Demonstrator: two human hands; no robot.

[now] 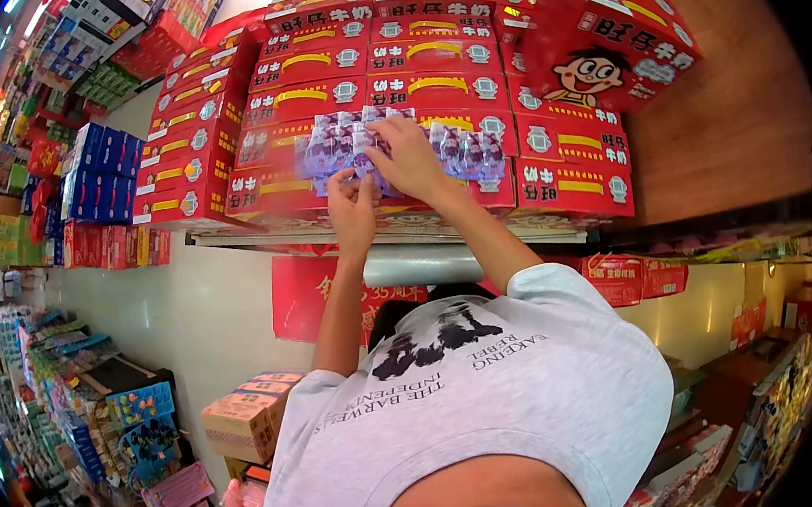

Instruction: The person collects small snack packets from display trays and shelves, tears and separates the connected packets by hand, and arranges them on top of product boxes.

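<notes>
Clear packs with purple and white contents (pixel 336 142) lie on top of the stacked red cartons (pixel 440 86), in the upper middle of the head view. My left hand (pixel 352 192) is at the lower edge of the packs, fingers bent and pressed together on a pack's edge. Over the middle of the packs is my right hand (pixel 404 157), its fingers curled down onto one of them. More of the same packs (pixel 467 152) lie to the right of my right hand.
A red carton with a cartoon face (pixel 600 43) stands tilted at the upper right, beside a brown wooden surface (pixel 722 110). Blue boxes (pixel 101 172) are stacked at the left. A brown box (pixel 247 420) sits low on the left, near shelves of goods (pixel 81 407).
</notes>
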